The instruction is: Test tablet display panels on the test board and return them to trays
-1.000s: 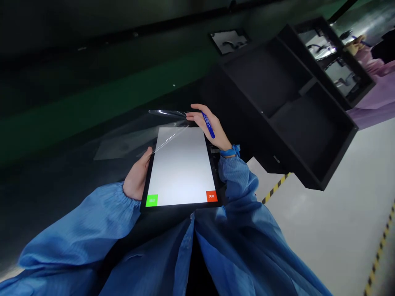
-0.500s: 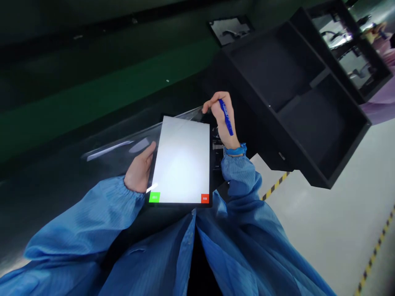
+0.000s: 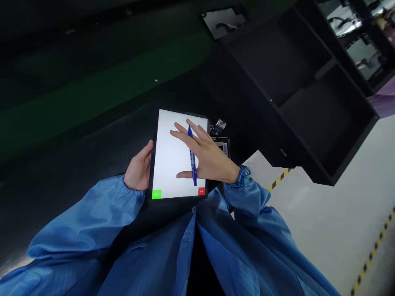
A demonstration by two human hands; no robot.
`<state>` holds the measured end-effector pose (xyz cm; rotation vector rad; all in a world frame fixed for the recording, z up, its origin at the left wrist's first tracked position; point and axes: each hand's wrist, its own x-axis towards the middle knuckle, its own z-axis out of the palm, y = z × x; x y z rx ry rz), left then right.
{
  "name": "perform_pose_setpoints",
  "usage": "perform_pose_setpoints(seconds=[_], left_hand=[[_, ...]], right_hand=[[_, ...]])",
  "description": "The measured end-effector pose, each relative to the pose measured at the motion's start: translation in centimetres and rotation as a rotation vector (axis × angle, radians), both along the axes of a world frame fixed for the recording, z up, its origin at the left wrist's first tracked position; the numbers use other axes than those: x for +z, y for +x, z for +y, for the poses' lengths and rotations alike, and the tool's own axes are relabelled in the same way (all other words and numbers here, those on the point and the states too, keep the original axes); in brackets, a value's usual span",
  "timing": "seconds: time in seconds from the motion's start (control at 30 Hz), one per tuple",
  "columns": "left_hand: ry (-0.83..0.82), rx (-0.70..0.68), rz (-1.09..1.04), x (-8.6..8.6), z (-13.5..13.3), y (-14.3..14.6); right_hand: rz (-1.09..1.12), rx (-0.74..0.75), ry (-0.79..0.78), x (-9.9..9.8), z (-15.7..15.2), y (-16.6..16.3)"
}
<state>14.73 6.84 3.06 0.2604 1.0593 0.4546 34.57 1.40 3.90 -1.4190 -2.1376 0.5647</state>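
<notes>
A tablet [image 3: 168, 160] with a lit white screen lies in front of me, a green box at its lower left corner and a red one at its lower right. My left hand [image 3: 138, 166] grips its left edge, thumb alongside the frame and the other fingers hidden beneath. Over the right half of the screen is my right hand [image 3: 210, 156], fingers spread. A blue marker pen [image 3: 193, 162] is held among those fingers, running across the palm side toward me. Whether the fingertips touch the glass I cannot tell.
Right of the tablet are a small shiny metal piece [image 3: 218, 126] and a dark part with a barcode label [image 3: 226, 147]. A black divided bin [image 3: 308, 144] stands at the right. Farther back lies a flat grey panel [image 3: 224, 22]. Another person's purple sleeve [image 3: 384, 98] shows at the right edge.
My right hand has moved left and down from the tablet's top right corner onto the screen, pen still held. The clear film it was pinching is out of its fingers and no longer visible.
</notes>
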Motion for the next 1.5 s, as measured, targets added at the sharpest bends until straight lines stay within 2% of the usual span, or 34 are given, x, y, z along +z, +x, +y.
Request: perform_pose_setpoints(seconds=[0.13, 0.23, 0.3, 0.43, 0.5, 0.6, 0.7, 0.77, 0.87, 1.0, 1.17, 1.3, 1.4, 1.5], left_hand=[[0.017, -0.003, -0.008, 0.0, -0.1, 0.1], [-0.012, -0.017, -0.005, -0.4, 0.0, 0.1], [-0.02, -0.013, 0.003, -0.9, 0.1, 0.1], [-0.031, 0.04, 0.073, -1.8, 0.4, -1.0], [-0.032, 0.051, 0.094, -2.2, 0.6, -2.0], [-0.04, 0.031, 0.111, -2.8, 0.9, -3.7], [-0.014, 0.039, 0.178, -3.1, 1.4, -4.6], [-0.02, 0.056, 0.208, -3.1, 1.6, -4.6], [-0.076, 0.089, 0.23, -2.9, 1.7, -4.2], [-0.047, 0.068, 0.236, -2.6, 1.4, -3.9], [-0.036, 0.078, 0.25, -2.4, 1.2, -3.8], [-0.03, 0.088, 0.22, -2.8, 1.4, -4.1], [-0.017, 0.131, 0.251, -3.8, 1.9, -4.9], [0.02, 0.065, 0.207, -4.7, 2.3, -6.3]], right_hand=[[-0.093, -0.042, 0.066, -2.7, -0.6, -1.3], [-0.042, -0.11, 0.14, -3.2, -1.4, -1.4], [0.039, -0.223, 0.222, -2.7, -2.1, -0.8], [0.161, -0.58, 0.318, -2.5, -3.6, 2.3], [0.154, -0.709, 0.275, -3.7, -4.3, 4.2], [0.118, -0.797, 0.179, -6.5, -4.9, 6.5], [0.05, -0.799, 0.135, -8.7, -5.2, 7.6], [-0.004, -0.777, 0.136, -9.4, -5.2, 7.8], [-0.067, -0.738, 0.105, -9.6, -4.9, 7.8], [-0.117, -0.729, 0.068, -9.6, -4.5, 7.9], [-0.192, -0.735, 0.052, -8.8, -4.5, 7.6], [-0.108, -0.701, 0.036, -7.5, -4.3, 4.9], [-0.026, -0.626, -0.059, -6.8, -3.7, 2.6], [-0.046, -0.602, -0.209, -6.1, -2.7, 1.6]])
